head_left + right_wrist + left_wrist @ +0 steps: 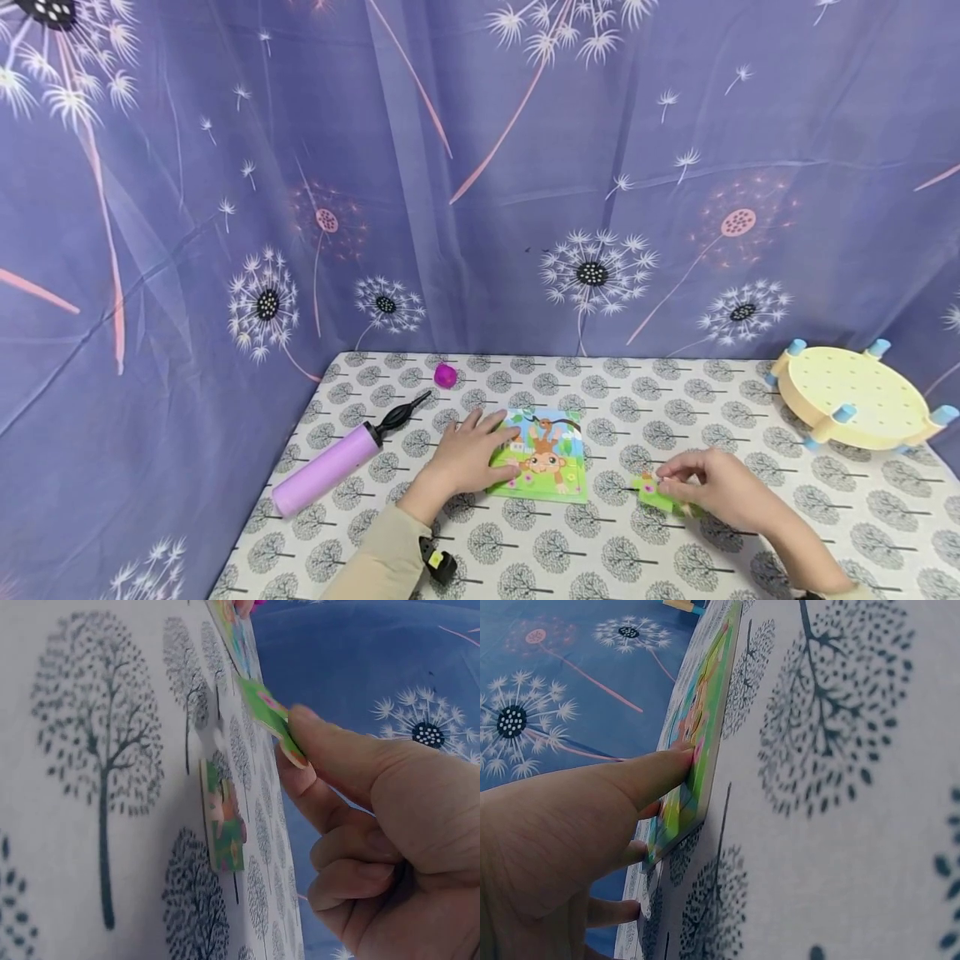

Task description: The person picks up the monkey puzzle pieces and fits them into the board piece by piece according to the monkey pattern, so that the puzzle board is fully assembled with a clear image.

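A square monkey jigsaw puzzle lies flat on the table, its picture green and blue. My left hand rests on its left part with the fingers spread. In the left wrist view the thumb touches the puzzle's face near the edge. To the right, my right hand pinches a green puzzle piece between thumb and index finger, held above the cloth. A second puzzle piece, green with orange, lies on the cloth beneath that hand, partly hidden in the head view.
A purple hand pump with a black nozzle lies to the left. Behind the puzzle sits a small magenta object. A yellow round pegboard-like stand with blue-tipped legs stands at the back right. Purple curtains border the table.
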The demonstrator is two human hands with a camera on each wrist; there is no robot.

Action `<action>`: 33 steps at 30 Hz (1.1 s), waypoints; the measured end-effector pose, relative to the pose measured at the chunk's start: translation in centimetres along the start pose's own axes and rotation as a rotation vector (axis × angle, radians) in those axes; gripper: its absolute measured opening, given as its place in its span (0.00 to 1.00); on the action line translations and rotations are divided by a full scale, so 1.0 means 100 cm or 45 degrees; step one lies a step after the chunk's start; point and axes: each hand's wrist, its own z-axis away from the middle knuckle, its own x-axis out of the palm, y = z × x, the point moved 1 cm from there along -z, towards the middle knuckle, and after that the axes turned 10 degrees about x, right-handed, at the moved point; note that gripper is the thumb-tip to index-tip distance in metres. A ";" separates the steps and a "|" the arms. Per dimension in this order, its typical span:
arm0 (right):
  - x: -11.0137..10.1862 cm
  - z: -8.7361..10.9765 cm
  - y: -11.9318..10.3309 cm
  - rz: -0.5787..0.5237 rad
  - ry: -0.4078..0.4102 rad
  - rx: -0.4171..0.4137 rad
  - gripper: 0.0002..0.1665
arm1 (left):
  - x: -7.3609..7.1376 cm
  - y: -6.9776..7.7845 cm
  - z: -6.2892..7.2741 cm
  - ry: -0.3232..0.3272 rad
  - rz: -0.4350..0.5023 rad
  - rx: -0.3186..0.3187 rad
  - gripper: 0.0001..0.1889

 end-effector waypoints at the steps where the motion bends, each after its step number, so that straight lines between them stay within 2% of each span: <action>1: 0.000 -0.001 -0.001 -0.003 0.013 0.012 0.11 | 0.000 0.000 0.000 0.000 -0.001 -0.001 0.38; 5: 0.004 -0.008 -0.010 -0.013 0.071 0.013 0.11 | 0.000 -0.001 0.000 -0.003 -0.002 -0.005 0.38; 10: 0.021 -0.023 -0.023 -0.053 0.105 0.046 0.11 | 0.000 -0.002 0.001 -0.003 0.004 -0.007 0.37; 15: 0.043 -0.042 -0.037 -0.127 0.056 0.012 0.09 | -0.001 -0.001 0.001 0.003 0.003 0.000 0.37; 22: 0.075 -0.067 -0.056 -0.122 0.042 0.000 0.07 | -0.001 0.000 0.001 -0.012 -0.025 0.000 0.37; 33: 0.105 -0.082 -0.077 -0.139 0.032 0.067 0.06 | 0.002 -0.002 0.000 -0.015 -0.068 0.009 0.38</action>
